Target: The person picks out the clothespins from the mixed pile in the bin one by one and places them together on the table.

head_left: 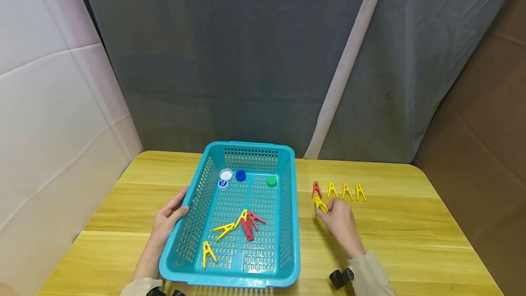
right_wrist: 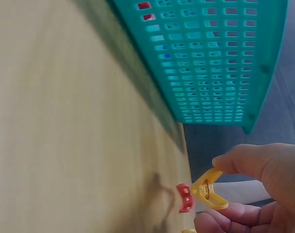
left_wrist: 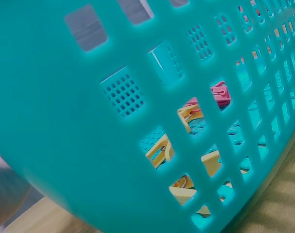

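Observation:
My right hand [head_left: 342, 219] pinches a yellow clothespin [head_left: 320, 204] between thumb and fingers, just in front of a red clothespin [head_left: 316, 189] on the table. In the right wrist view the held yellow clothespin [right_wrist: 208, 190] shows its two handles spread between thumb and fingertips. My left hand [head_left: 167, 216] grips the left rim of a turquoise basket [head_left: 297, 223], thumb over the edge. Inside the basket lie several yellow and red clothespins, such as a yellow one [head_left: 208, 254] near the front and a red one [head_left: 246, 229] mid-floor. Basket holes fill the left wrist view.
To the right of the red clothespin, yellow clothespins [head_left: 346, 191] stand in a row on the wooden table [head_left: 402, 223]. Bottle caps lie at the basket's far end: a green cap [head_left: 271, 181], a blue cap [head_left: 240, 175] and two whitish ones [head_left: 226, 174]. A grey curtain [head_left: 246, 58] hangs behind.

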A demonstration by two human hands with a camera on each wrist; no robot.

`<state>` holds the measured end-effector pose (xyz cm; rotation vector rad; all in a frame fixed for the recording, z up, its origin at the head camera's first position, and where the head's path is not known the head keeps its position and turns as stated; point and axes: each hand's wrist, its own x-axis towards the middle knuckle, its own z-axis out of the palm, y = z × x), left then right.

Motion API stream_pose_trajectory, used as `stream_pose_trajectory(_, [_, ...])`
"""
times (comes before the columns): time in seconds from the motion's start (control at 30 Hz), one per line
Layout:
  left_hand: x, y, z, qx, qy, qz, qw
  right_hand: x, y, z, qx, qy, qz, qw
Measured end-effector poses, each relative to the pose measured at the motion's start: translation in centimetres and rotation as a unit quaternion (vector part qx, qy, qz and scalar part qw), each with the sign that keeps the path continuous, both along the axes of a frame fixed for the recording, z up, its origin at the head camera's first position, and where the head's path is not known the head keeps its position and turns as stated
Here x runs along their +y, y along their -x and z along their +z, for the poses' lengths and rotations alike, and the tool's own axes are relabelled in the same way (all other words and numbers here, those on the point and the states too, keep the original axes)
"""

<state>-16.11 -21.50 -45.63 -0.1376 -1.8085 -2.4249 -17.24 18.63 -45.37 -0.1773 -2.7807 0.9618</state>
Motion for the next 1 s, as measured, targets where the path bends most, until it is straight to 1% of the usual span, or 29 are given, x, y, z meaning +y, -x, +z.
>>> stream_pose_trajectory(0.23, [0.0,0.0,0.0,-0.001,0.008,0.005,1.0,-0.1,-0.2,-0.8,-0.037,-0.007,0.004,0.999])
stream_pose_trajectory(0.47, [0.0,0.0,0.0,0.002,0.015,0.007,0.9999,-0.4,-0.1,-1.2,-0.067,-0.019,0.009,0.998])
stream_pose_trajectory(0.8, [-0.1,0.0,-0.2,0.024,0.009,0.003,0.9997,-0.7,0.2,-1.7,-0.085,-0.034,0.009,0.996])
stream_pose_trajectory(1.0, [0.0,0.0,-0.1,0.013,0.013,0.006,0.9998,-0.8,0.3,-1.6,-0.085,-0.046,0.01,0.995])
